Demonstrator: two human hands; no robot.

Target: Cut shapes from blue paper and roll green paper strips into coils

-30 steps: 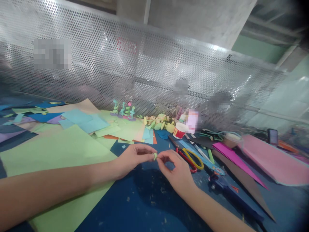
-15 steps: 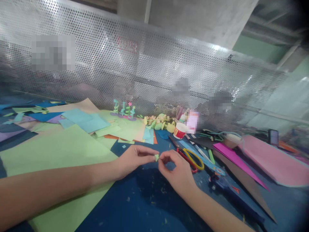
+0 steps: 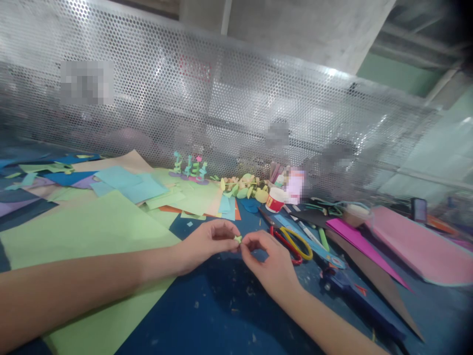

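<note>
Between the fingertips of both hands is a small pale green star [image 3: 238,239]. My left hand [image 3: 211,242] pinches it from the left, thumb below and index finger bent above. My right hand [image 3: 266,256] has its thumb and index finger closed against the star's right side. Both hands are over the dark blue tabletop [image 3: 207,315]. A large light green sheet [image 3: 96,231] lies under my left forearm. Just beyond my right hand are scissors with a yellow and a red handle [image 3: 297,244].
Small curled paper figures [image 3: 190,168] stand at the back, beside yellow-green paper pieces [image 3: 246,187] and a red-and-white cup [image 3: 275,199]. A dark blue glue gun [image 3: 362,303] lies at right, near magenta [image 3: 365,249] and pink sheets [image 3: 417,241]. A perforated metal screen [image 3: 148,84] rises behind.
The star has shifted slightly left and turned, showing its shape more clearly. My left index finger is more bent; my right hand has barely moved.
</note>
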